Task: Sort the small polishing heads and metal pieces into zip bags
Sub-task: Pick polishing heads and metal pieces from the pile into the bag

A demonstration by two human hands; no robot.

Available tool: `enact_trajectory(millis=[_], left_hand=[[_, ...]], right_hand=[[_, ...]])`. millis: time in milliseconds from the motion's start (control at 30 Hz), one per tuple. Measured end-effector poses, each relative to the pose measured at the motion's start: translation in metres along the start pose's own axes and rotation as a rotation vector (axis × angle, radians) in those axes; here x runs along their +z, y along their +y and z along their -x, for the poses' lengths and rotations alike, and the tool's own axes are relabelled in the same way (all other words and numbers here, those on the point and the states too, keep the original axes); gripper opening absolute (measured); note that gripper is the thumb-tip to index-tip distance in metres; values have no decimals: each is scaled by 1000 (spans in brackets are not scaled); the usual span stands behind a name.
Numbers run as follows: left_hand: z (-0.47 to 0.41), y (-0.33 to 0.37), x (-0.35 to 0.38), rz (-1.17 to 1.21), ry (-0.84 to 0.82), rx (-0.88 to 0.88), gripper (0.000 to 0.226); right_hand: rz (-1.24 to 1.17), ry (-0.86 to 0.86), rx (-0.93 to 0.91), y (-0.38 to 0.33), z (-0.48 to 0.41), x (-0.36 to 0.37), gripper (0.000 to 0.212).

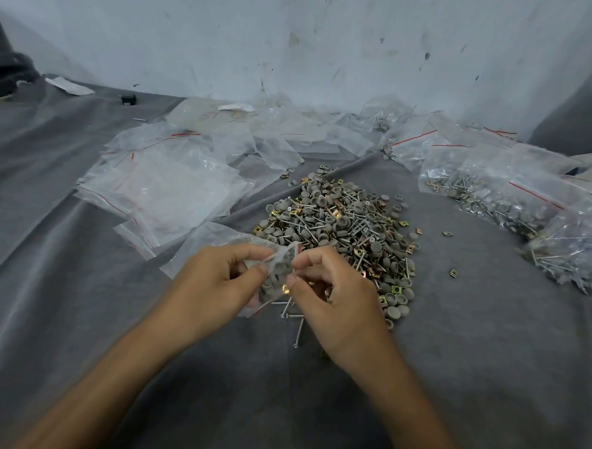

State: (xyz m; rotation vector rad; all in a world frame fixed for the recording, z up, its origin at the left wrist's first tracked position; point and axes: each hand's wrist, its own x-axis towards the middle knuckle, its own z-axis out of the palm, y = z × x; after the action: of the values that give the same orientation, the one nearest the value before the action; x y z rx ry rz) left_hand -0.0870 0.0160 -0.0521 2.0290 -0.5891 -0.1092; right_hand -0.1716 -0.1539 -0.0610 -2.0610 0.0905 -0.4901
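A heap of small grey polishing heads, metal pins and brass squares [346,227] lies on the grey cloth in the middle. At its near-left edge both hands hold one small clear zip bag [276,269] with a red seal strip; grey heads show inside it. My left hand [216,282] pinches the bag's left lip between thumb and fingers. My right hand [332,295] pinches the right lip at the opening. A few loose pins [294,322] lie on the cloth just below the hands.
Empty clear zip bags [166,186] are spread to the left and along the back by the wall. Filled bags [515,201] of heads and pins pile up at the right. A small black object [128,99] sits at the back left. Stray brass squares [452,273] lie right of the heap.
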Motion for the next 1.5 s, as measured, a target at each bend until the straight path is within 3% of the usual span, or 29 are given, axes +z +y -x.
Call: enact_trajectory(millis=[133, 267, 367, 467, 667, 867, 1067, 1200, 1300, 1400, 1500], left_hand=[[1, 3, -4, -61, 53, 32, 35], [2, 4, -3, -35, 55, 50, 42], [2, 5, -1, 5, 31, 56, 34], [4, 8, 1, 50, 28, 80, 33], [6, 13, -8, 110, 394, 196, 26], [14, 15, 0, -67, 286, 238, 29], [10, 13, -3, -87, 327, 203, 34], [9, 14, -1, -64, 409, 152, 38], [11, 15, -3, -54, 405, 134, 32], [12, 14, -5, -33, 393, 116, 31], [10, 13, -5, -34, 385, 114, 32]], right_hand=[[5, -60, -68, -2, -3, -13, 25], [340, -286, -145, 0, -1, -22, 53], [510, -366, -167, 0, 3, -14, 48], [525, -392, -199, -2, 5, -6, 40], [418, -279, -245, -2, 7, 0, 29], [248, -343, -249, -6, 9, 5, 36], [166, -263, -217, -3, 7, -3, 42], [52, -16, -161, 4, -3, -18, 29], [292, 143, -53, 23, -23, -39, 17], [641, 93, 96, 46, -39, -57, 18], [678, 77, 168, 55, -46, -62, 22]])
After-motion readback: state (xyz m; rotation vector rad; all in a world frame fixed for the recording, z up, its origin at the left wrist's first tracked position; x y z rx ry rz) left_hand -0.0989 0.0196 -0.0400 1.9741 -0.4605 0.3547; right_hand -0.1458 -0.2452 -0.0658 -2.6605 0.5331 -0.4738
